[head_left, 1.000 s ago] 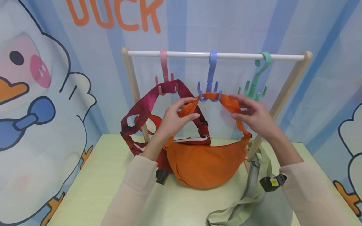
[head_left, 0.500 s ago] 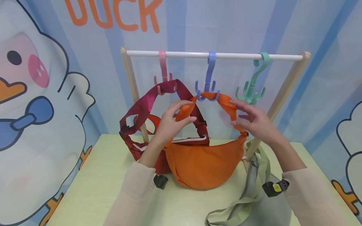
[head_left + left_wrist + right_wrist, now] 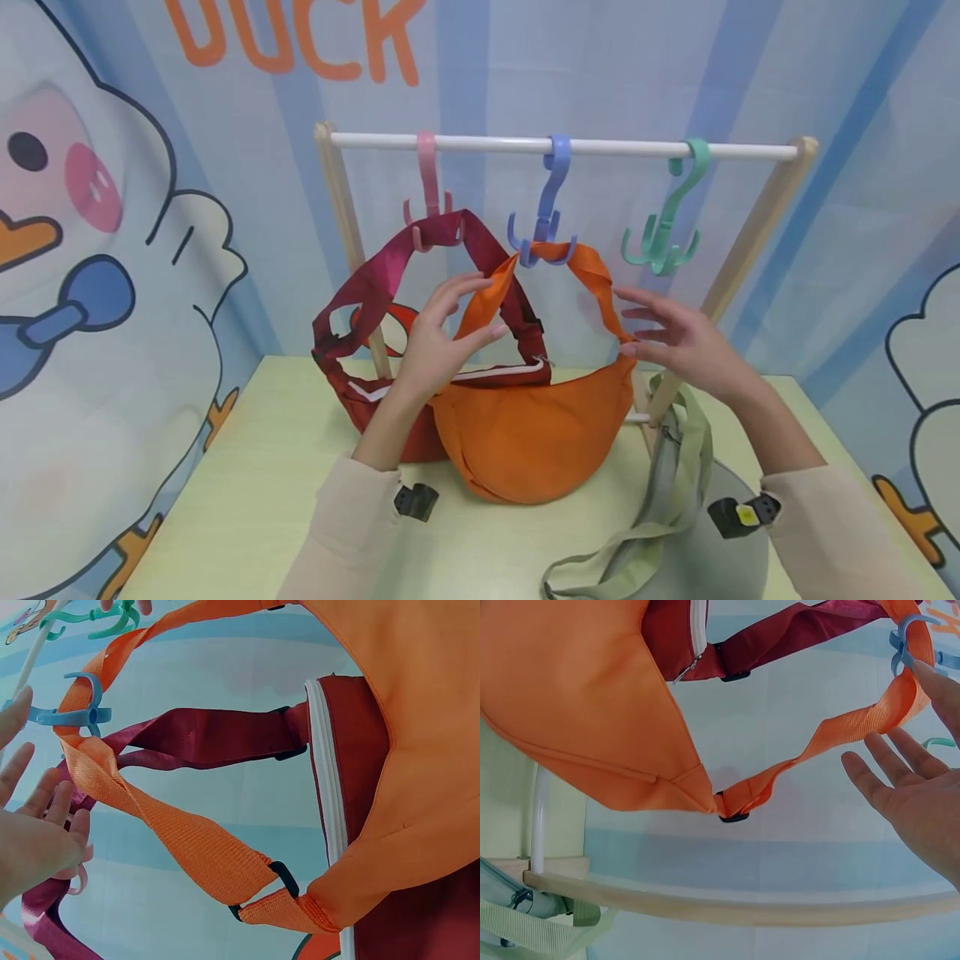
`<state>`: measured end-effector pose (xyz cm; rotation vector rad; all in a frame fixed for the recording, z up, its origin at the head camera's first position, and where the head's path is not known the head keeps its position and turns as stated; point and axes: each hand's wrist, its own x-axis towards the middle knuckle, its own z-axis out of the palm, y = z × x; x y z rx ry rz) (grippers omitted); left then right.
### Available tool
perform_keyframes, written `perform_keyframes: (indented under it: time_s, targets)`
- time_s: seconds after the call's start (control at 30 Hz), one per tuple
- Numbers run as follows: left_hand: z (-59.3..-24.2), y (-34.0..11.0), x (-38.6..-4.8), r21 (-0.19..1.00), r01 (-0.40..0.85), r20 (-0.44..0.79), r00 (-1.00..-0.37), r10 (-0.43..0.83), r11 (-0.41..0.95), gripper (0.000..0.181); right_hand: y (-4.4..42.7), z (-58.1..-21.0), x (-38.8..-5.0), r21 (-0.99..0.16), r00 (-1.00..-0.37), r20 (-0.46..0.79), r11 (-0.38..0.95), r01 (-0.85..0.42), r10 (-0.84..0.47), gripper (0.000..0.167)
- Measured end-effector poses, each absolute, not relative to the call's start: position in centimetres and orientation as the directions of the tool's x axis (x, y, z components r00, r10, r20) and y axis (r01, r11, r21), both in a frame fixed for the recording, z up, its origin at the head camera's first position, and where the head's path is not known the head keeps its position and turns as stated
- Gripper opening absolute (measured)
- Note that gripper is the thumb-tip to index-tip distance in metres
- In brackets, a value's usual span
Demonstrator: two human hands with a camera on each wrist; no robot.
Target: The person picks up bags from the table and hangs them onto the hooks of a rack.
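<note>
An orange crossbody bag (image 3: 536, 437) has its strap (image 3: 180, 840) looped over a blue hook hanger (image 3: 552, 167) on the rack. Whether its underside touches the table cannot be told. My left hand (image 3: 442, 333) is beside the strap's left side, fingers spread and gripping nothing, as the left wrist view shows. On the other side my right hand (image 3: 678, 342) has its fingers extended near the strap; in the right wrist view (image 3: 922, 780) it holds nothing. Behind the orange bag, a dark red bag (image 3: 498, 375) has its strap over the pink hook hanger (image 3: 429, 175).
A white bar (image 3: 622, 148) on wooden posts carries the hangers, including a green one (image 3: 663, 237) with nothing on it. At the right, a grey-green bag (image 3: 712, 533) lies on the pale yellow table (image 3: 247, 500), its strap trailing forward. A duck-printed backdrop stands behind.
Both hands have loosened from the orange strap and moved slightly down and outward, the right hand more. The blue and green hangers have swung a little. The orange bag has shifted slightly left.
</note>
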<state>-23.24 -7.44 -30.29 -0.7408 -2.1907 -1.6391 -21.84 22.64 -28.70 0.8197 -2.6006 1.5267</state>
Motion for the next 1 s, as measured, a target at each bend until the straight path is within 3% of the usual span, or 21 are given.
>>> perform_keyframes:
  time_s: [0.3, 0.57, 0.83, 1.0]
  targets:
    - [-28.2, -6.8, -20.3, 0.778, 0.608, 0.579, -0.792, 0.193, 0.158, 0.046, 24.1, -29.6, -21.6, -0.821, -0.836, 0.278, 0.334, -0.463, -0.473, 0.059]
    - [-30.4, -6.1, -21.2, 0.769, 0.631, 0.594, -0.764, 0.250, 0.101, 0.050, 25.3, -30.3, -21.2, -0.795, -0.847, 0.243, 0.403, -0.453, -0.472, 0.060]
    - [-32.9, -4.7, -21.1, 0.790, 0.582, 0.472, -0.779, 0.414, 0.195, 0.051, 27.4, -32.1, -20.7, -0.739, -0.855, 0.192, 0.502, -0.449, -0.482, 0.061]
    - [-35.1, -4.0, -21.1, 0.812, 0.520, 0.335, -0.787, 0.518, 0.265, 0.058, 28.8, -33.7, -20.1, -0.728, -0.882, 0.088, 0.574, -0.374, -0.462, 0.063]
